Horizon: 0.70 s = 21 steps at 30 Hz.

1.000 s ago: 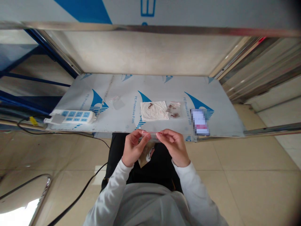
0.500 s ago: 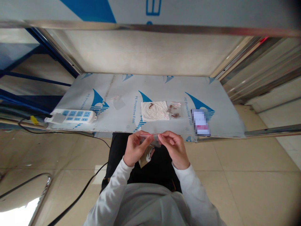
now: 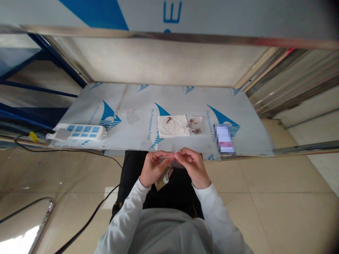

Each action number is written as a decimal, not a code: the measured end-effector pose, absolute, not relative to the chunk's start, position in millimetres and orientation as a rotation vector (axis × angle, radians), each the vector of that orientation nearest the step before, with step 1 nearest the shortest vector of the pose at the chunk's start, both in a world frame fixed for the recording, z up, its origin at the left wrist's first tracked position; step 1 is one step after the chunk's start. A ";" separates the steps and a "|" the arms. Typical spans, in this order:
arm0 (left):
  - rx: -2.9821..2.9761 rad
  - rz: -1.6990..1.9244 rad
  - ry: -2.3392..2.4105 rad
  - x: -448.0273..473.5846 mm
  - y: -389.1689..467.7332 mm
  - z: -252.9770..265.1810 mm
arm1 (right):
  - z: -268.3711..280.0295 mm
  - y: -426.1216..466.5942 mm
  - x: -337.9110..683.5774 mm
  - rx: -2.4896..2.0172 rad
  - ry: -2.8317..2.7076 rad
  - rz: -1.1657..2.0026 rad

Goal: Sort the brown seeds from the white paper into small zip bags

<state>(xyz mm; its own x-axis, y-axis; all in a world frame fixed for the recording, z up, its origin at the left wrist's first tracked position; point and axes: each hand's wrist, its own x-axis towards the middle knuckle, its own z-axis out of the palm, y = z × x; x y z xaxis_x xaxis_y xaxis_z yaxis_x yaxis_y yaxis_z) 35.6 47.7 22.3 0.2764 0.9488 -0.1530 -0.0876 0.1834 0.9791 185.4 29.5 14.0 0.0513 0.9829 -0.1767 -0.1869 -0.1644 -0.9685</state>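
Between my hands, above my lap, is a small clear zip bag (image 3: 176, 163). My left hand (image 3: 154, 167) pinches its top edge from the left, thumb and fingers together. From the right, my right hand (image 3: 194, 167) pinches the same edge, close to the left fingertips. The fingers cover much of the bag. Below it on my lap lies a brown packet (image 3: 162, 181) with something white and pinkish at its opening. On the shelf ahead, a white tissue (image 3: 173, 128) bears a small brown piece (image 3: 168, 120). Touching its right side is another clear zip bag (image 3: 195, 125) with several brown pieces.
A phone (image 3: 225, 138) lies at the shelf's front right. A white power strip (image 3: 83, 132) with a black cable (image 3: 60, 150) sits at the left. Some clear plastic (image 3: 131, 115) lies behind it. An upper shelf edge (image 3: 169, 37) crosses overhead.
My right hand has shifted left along the bag's top edge, bringing its fingertips closer to the left ones. The view has tilted slightly. Things on the shelf have stayed put.
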 end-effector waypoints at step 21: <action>1.588 0.755 2.250 -57.7 213.5 -63.1 | -52.5 181.5 319.6 -2.064 -1.315 0.108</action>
